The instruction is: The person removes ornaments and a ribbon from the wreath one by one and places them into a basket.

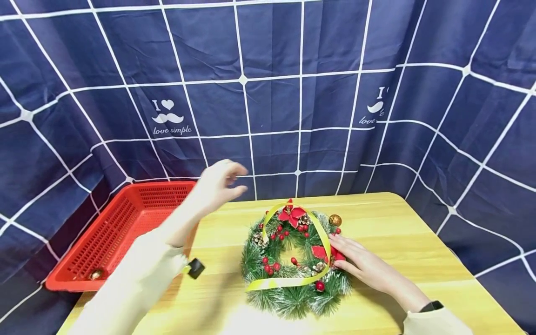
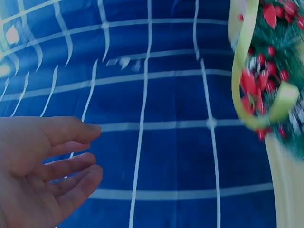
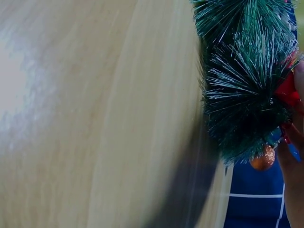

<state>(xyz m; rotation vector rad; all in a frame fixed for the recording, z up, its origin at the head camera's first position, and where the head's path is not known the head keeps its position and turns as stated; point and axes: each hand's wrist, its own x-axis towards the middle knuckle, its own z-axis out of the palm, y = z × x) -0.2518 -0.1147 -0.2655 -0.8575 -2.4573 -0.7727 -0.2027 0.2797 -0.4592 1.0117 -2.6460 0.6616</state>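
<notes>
A green Christmas wreath [image 1: 293,298] with pine cones, red berries and red cloth flowers lies on the wooden table. Over its middle loops a yellow ribbon [image 1: 289,282]. My right hand [image 1: 368,267] rests on the wreath's right side, its fingers lying against a red flower [image 1: 320,252]. Raised in the air to the wreath's upper left is my left hand [image 1: 217,184]. Its fingers bend loosely and hold nothing, as the left wrist view also shows. A gold bauble [image 1: 335,220] sits at the wreath's upper right edge, and in the right wrist view the same bauble [image 3: 262,158] hangs below the needles.
To the left stands a red plastic basket [image 1: 159,187] with a gold bauble [image 1: 97,274] in its near corner. The left forearm passes over part of the basket. A blue curtain [image 1: 272,107] with white lines hangs behind the table [image 1: 418,242].
</notes>
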